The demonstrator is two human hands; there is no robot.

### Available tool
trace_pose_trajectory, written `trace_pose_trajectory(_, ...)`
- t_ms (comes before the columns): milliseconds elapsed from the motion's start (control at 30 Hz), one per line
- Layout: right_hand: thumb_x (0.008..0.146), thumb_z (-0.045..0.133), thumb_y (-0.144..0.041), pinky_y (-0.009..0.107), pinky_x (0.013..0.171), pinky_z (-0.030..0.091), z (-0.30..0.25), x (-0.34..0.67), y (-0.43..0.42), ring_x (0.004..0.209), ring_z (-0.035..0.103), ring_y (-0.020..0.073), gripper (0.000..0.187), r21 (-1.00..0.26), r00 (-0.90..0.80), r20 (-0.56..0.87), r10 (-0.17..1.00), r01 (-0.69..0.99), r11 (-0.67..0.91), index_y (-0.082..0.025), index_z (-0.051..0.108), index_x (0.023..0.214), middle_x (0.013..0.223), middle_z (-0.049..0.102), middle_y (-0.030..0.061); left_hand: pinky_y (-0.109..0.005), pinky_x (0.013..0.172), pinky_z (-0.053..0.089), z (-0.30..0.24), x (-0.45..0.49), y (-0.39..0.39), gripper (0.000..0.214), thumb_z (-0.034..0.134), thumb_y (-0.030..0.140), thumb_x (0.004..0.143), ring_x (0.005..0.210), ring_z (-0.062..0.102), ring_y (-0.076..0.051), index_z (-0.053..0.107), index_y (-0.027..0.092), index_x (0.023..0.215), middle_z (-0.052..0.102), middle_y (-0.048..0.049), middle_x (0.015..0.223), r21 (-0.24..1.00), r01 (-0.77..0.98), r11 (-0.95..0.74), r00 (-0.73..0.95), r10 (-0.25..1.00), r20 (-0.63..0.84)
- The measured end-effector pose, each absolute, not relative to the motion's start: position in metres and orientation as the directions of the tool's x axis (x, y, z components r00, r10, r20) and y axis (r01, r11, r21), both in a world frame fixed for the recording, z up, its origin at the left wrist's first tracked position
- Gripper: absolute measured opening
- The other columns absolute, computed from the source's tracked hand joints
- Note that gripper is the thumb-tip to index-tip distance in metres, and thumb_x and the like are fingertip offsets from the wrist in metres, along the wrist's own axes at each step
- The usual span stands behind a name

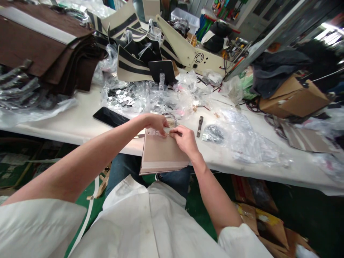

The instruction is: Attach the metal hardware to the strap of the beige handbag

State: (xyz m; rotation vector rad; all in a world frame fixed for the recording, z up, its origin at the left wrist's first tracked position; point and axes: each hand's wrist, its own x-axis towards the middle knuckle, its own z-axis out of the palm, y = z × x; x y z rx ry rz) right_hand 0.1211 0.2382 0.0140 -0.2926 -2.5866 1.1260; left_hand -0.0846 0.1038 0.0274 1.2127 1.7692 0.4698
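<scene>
White shirt (pixel 150 222) nearest; left hand (pixel 157 123), right hand (pixel 185 139) pinch tan panel (pixel 161 154).

Flat tan panel (pixel 161 152), rectangular, leather-like, pale band along near edge; far edge on white counter (pixel 77 123) rim, pinched there by left hand (pixel 157 123) and right hand (pixel 185 139); near end overhanging.

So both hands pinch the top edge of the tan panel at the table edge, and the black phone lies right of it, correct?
No. The head view shows the black phone lying left of the tan panel, not right. The rest holds: left hand and right hand both pinch its top edge at the white table edge.
</scene>
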Motion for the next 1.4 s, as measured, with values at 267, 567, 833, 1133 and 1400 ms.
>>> trace_pose_trajectory(267,0.093,0.074,-0.022,0.036,0.089,0.057,0.014,0.125,0.238,0.092,0.076,0.0239,0.015,-0.785,-0.935,0.203,0.293,0.024,0.619,-0.025,0.089,0.094,0.099,0.082,0.0039,-0.029,0.088,0.050,0.029,-0.082,0.105,0.075,0.088,0.048,0.061,0.111,0.067,-0.028,0.083,0.026,0.132,0.083,-0.0019,0.117,0.678,0.555,0.481,-0.159,0.862,-0.482)
trace_pose_trajectory(567,0.092,0.076,-0.022,0.035,0.088,0.057,0.014,0.122,0.242,0.093,0.077,0.0236,0.015,-0.793,-0.941,0.174,0.290,0.041,0.608,-0.025,0.090,0.095,0.099,0.083,0.0035,-0.032,0.084,0.052,0.033,-0.079,0.108,0.081,0.088,0.047,0.062,0.102,0.067,-0.029,0.081,0.022,0.139,0.081,-0.0048,0.114,0.638,0.568,0.520,-0.182,0.835,-0.519)
trace_pose_trajectory(833,0.095,0.075,-0.024,0.035,0.092,0.057,0.017,0.124,0.245,0.097,0.077,0.0238,0.016,-0.790,-0.955,0.152,0.253,0.036,0.612,-0.025,0.090,0.101,0.104,0.083,0.0037,-0.029,0.082,0.050,0.036,-0.078,0.105,0.075,0.084,0.047,0.065,0.103,0.067,-0.027,0.083,0.023,0.136,0.082,-0.0022,0.107,0.651,0.580,0.490,-0.169,0.854,-0.492)
trace_pose_trajectory(1133,0.096,0.075,-0.022,0.036,0.089,0.056,0.009,0.125,0.241,0.094,0.077,0.0240,0.016,-0.793,-0.932,0.217,0.289,0.004,0.609,-0.026,0.091,0.097,0.100,0.082,0.0040,-0.031,0.075,0.046,0.039,-0.075,0.104,0.071,0.081,0.046,0.064,0.097,0.065,-0.027,0.084,0.017,0.128,0.079,-0.0033,0.100,0.641,0.600,0.478,-0.174,0.861,-0.478)
trace_pose_trajectory(1400,0.094,0.076,-0.028,0.037,0.088,0.057,0.009,0.124,0.245,0.094,0.076,0.0247,0.015,-0.809,-0.939,0.173,0.296,0.036,0.586,-0.025,0.090,0.097,0.101,0.082,0.0050,-0.034,0.080,0.048,0.033,-0.077,0.109,0.069,0.082,0.045,0.062,0.093,0.065,-0.027,0.084,0.021,0.127,0.079,-0.0034,0.099,0.635,0.570,0.522,-0.188,0.835,-0.517)
